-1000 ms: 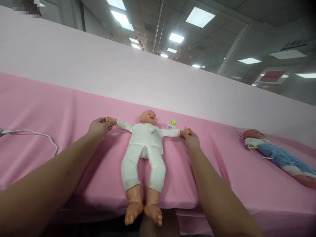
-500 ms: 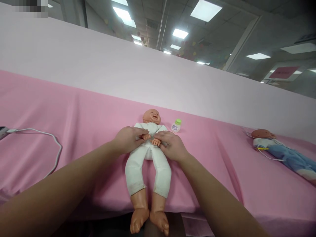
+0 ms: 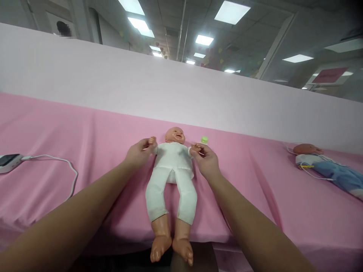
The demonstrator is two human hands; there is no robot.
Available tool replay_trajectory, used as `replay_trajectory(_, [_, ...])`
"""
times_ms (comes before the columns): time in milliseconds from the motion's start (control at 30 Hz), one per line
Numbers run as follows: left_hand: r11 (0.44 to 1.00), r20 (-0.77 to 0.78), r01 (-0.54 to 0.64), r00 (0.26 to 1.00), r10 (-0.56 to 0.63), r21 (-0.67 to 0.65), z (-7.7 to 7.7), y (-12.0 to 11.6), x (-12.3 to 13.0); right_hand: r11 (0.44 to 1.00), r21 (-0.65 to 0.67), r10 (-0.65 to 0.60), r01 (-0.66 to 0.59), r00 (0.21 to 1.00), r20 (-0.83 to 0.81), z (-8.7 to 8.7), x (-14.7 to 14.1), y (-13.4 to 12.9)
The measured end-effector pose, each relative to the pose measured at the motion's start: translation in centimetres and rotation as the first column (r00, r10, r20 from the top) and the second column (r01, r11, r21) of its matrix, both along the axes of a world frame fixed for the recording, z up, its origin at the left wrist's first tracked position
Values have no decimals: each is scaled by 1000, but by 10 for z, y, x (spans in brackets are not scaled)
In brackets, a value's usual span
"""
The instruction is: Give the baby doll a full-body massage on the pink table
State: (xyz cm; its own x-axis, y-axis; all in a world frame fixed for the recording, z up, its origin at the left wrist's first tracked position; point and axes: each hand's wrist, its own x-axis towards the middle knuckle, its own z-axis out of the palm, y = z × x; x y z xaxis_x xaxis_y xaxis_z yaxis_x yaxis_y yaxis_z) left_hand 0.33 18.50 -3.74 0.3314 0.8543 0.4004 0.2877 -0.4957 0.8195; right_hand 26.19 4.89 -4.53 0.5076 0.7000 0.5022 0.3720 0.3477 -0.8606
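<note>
A baby doll (image 3: 174, 160) in white cloth lies on its back, its head toward the wall and its feet over the near edge. On the left, my left hand (image 3: 139, 152) is closed round one of the doll's arms near the wrist. My right hand (image 3: 208, 160) grips the other arm at its hand, beside the doll's shoulder. Both doll arms are spread out to the sides. Just behind my right hand stands a small bottle with a green cap (image 3: 204, 140), its lower part hidden.
A pink sheet (image 3: 113, 128) covers the table up to a white wall (image 3: 141, 83). At far left lies a white device (image 3: 10, 163) with a cable (image 3: 68, 160). A second doll (image 3: 329, 170) in blue clothes lies at right. Above the wall is glass.
Both my hands have moved apart, drawing the doll's arms from over its chest out to the sides. My right hand now partly covers the bottle. The view has shifted slightly.
</note>
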Motion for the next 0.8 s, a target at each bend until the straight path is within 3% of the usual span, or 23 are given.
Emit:
replay_trajectory(67, [975,175,-70,979,109,-212,-3,17,-7,999,22,-39,44,981,-193,2,17,1])
replay_trajectory(167, [833,327,-106,887,325,-542,-5,40,-17,992,-61,-130,115,904,-407,-4,48,4])
replay_trajectory(233, [751,351,-96,840,413,-654,-5,48,-22,972,-172,-222,158,848,-480,-14,65,8])
replay_trajectory(267, [735,357,-89,831,427,-672,-4,49,-23,963,-217,-247,158,837,-488,-20,71,11])
replay_trajectory(400, [790,362,-88,854,373,-606,-2,40,-20,958,-277,-224,81,813,-537,-34,78,18])
replay_trajectory(533, [887,338,-78,907,253,-455,-3,30,-18,953,-295,-264,73,680,-684,-28,74,17])
replay_trajectory(600, [913,321,-81,921,222,-399,-5,28,-18,951,-293,-283,96,650,-705,-21,71,13])
replay_trajectory(700, [941,323,-101,923,210,-323,-3,21,-18,969,-136,-247,208,751,-613,-9,60,6])
replay_trajectory(800, [976,242,-144,953,181,-162,4,5,-12,967,104,-194,232,938,-288,4,36,-5])
